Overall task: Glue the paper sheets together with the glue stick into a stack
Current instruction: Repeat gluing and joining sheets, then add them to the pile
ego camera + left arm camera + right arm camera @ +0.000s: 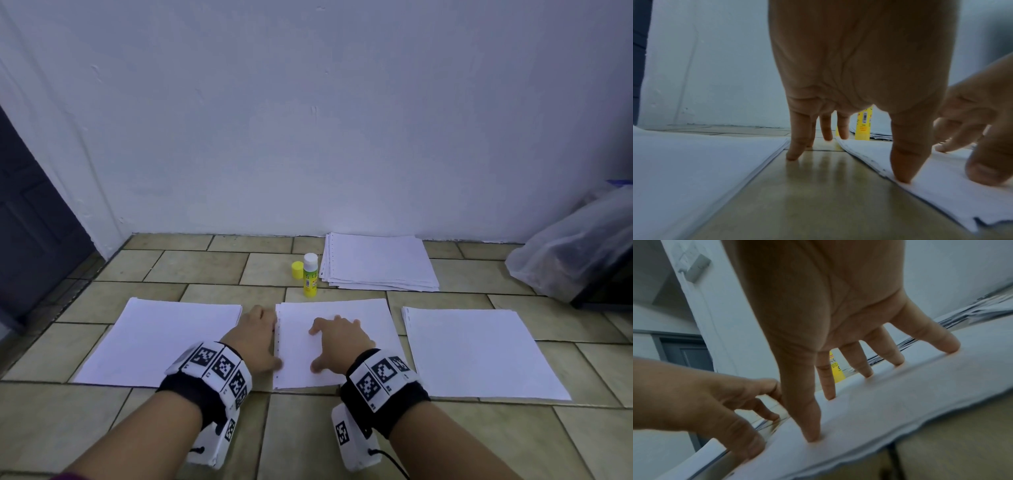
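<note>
Both hands press spread fingers down, right hand [337,342] on the middle paper stack [373,325], left hand [257,337] at its left edge; beyond stands the uncapped yellow glue stick [310,275], label unreadable.

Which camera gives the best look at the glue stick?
The head view: the whole glue stick stands upright and uncapped behind the middle sheets. Both wrist views catch only a yellow sliver of it between the fingers.

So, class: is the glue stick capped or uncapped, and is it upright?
Uncapped and upright: the glue stick stands on the tiled floor, its yellow cap beside it.
</note>
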A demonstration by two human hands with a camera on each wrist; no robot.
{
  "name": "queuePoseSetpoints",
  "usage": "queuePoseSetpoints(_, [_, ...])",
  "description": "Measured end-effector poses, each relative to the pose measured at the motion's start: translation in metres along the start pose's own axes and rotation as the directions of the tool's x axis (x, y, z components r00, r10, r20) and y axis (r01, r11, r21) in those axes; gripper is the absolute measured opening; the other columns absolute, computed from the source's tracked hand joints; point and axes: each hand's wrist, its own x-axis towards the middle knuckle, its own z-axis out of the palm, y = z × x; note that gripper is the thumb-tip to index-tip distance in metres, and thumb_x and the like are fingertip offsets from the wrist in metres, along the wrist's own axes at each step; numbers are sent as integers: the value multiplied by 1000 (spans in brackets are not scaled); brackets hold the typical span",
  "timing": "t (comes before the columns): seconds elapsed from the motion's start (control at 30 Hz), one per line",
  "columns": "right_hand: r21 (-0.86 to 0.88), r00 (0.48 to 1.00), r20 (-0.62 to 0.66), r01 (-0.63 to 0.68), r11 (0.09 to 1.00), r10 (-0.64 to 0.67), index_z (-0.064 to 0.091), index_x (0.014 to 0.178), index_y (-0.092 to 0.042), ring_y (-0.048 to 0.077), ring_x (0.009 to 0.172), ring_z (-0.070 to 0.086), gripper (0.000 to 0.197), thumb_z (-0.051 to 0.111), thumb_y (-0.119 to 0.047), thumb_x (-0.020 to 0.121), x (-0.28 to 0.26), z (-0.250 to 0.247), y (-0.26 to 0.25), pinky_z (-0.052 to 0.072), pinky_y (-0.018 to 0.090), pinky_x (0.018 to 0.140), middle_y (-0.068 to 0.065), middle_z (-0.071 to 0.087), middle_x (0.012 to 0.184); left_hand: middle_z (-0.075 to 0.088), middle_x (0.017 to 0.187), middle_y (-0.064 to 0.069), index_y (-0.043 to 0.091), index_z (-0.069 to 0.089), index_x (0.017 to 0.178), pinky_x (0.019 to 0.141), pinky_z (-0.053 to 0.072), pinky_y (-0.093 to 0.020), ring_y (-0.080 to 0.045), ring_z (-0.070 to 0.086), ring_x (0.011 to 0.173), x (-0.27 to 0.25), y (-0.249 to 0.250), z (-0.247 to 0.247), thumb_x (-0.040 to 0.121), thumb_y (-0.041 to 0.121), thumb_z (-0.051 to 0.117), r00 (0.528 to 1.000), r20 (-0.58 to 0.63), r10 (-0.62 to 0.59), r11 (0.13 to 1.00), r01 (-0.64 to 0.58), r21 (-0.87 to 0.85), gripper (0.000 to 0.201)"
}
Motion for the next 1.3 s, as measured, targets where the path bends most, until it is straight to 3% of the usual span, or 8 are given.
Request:
queuePoseSetpoints(0.17, [-53,1000,1,-17,998,17,32,135,-27,44,134,21,68,71,-37,80,-3,4,-7,38,62,98,13,27,142,-1,158,3,16,11,151,109,35,-38,-29,16,140,0,5,0,76,40,74,994,98,39,995,-48,91,101])
queuePoseSetpoints(0.33, [-191,999,-33,-26,981,20,26,139,-22,42,134,20,76,70,-40,80,-6,5,-14,38,61,98,14,24,142,-3,161,7,17,7,153,113,29,-40,-30,9,143,2,8,0,80,41,72,991,133,9,988,-30,154,101])
queuePoseSetpoints(0.47, [-257,982,14,187,948,-190,12,149,-12,26,147,2,94,72,-32,80,5,5,-20,12,67,109,7,5,158,5,161,7,20,5,153,112,30,-40,-30,13,142,6,6,-2,77,43,75,990,143,-8,981,-19,191,106])
queuePoseSetpoints(0.63, [-120,966,23,260,958,-259,18,150,-21,19,139,32,78,62,-29,86,12,-6,-4,-6,59,114,-5,19,158,2,161,8,20,1,154,113,31,-41,-30,9,144,7,3,-3,77,45,74,983,183,3,978,-42,206,108])
queuePoseSetpoints(0.77, [-68,995,-31,94,993,-97,29,143,-23,22,130,43,67,60,-39,86,10,-25,31,3,52,117,0,52,136,-5,160,13,22,-2,153,111,33,-43,-31,8,144,10,2,0,79,48,70,981,195,-17,971,-30,238,107])
queuePoseSetpoints(0.97, [-75,991,-105,-91,993,83,32,139,-16,23,126,46,77,67,-52,80,7,-45,68,34,40,108,4,49,136,-6,160,13,23,-4,153,110,34,-43,-30,9,143,13,2,2,79,48,70,981,194,-28,955,-31,295,108])
queuePoseSetpoints(1.1, [-194,990,-139,-64,979,38,39,129,-10,25,118,51,72,72,-47,77,6,-42,59,42,39,99,8,53,127,19,156,7,22,17,151,109,34,-42,-23,21,139,12,4,-10,75,63,65,986,169,-3,945,-52,322,99])
queuePoseSetpoints(1.3, [-388,991,-133,-65,919,14,38,136,-15,30,132,28,75,72,-45,77,-5,-29,42,34,45,104,13,35,138,53,123,-2,15,60,115,95,33,-36,-21,41,119,4,27,-22,85,68,49,997,42,67,907,-78,413,62])
